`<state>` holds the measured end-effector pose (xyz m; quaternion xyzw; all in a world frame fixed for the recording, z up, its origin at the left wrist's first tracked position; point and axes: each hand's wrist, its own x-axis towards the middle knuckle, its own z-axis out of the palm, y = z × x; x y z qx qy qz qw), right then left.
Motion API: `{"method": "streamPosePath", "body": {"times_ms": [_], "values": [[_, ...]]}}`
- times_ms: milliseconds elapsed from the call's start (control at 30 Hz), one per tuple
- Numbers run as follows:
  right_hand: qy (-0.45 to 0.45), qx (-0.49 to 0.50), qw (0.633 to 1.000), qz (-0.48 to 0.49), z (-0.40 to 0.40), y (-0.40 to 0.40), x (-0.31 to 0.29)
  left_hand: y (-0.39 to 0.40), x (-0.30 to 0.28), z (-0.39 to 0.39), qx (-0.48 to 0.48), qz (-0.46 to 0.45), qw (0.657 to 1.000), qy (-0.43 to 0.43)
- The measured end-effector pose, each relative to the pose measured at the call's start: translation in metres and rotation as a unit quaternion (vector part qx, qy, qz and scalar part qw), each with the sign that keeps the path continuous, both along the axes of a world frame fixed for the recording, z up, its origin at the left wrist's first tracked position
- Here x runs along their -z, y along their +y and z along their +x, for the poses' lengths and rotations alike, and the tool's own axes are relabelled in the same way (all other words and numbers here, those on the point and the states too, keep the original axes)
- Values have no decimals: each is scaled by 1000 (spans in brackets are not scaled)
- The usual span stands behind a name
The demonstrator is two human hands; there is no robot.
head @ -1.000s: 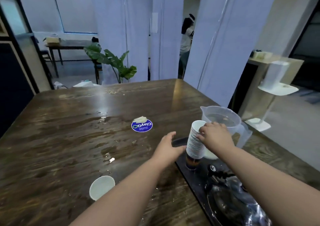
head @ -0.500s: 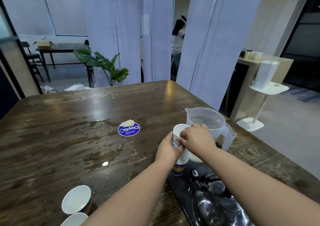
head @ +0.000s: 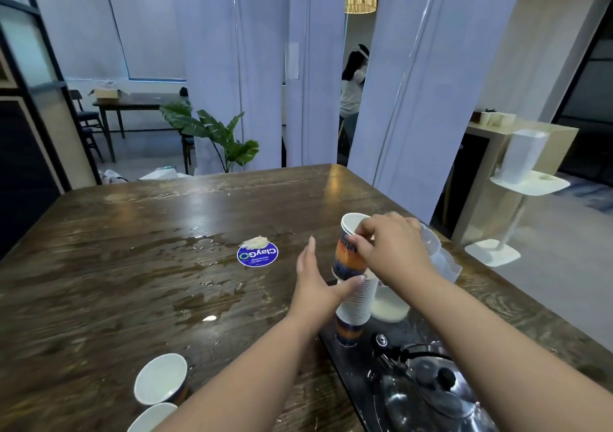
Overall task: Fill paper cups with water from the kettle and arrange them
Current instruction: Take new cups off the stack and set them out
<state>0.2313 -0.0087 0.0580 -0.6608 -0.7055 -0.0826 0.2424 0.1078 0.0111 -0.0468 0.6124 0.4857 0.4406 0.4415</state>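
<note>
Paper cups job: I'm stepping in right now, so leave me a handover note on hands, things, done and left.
Right hand pinches the top cup, lifted partly out of the cup stack.
Left hand steadies the stack, thumb against it.
Kettle sits on the black tray, near right; clear jug behind the right hand.
Done: two cups set out near left; contents unclear.
Left: free this cup, fill cups, arrange them.

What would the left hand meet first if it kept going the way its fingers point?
Probably nothing soon. The left hand points away across the table, passing left of the lifted cup and right of the blue sticker; its thumb braces the cup stack. Depth is uncertain.
</note>
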Motion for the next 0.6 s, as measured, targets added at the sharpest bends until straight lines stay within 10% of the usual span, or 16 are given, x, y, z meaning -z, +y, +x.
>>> {"method": "streamPosePath", "body": {"times_ms": [600], "values": [[191, -110, 975, -36, -149, -87, 6, -58, -17, -185, 99, 38, 994, 37]]}}
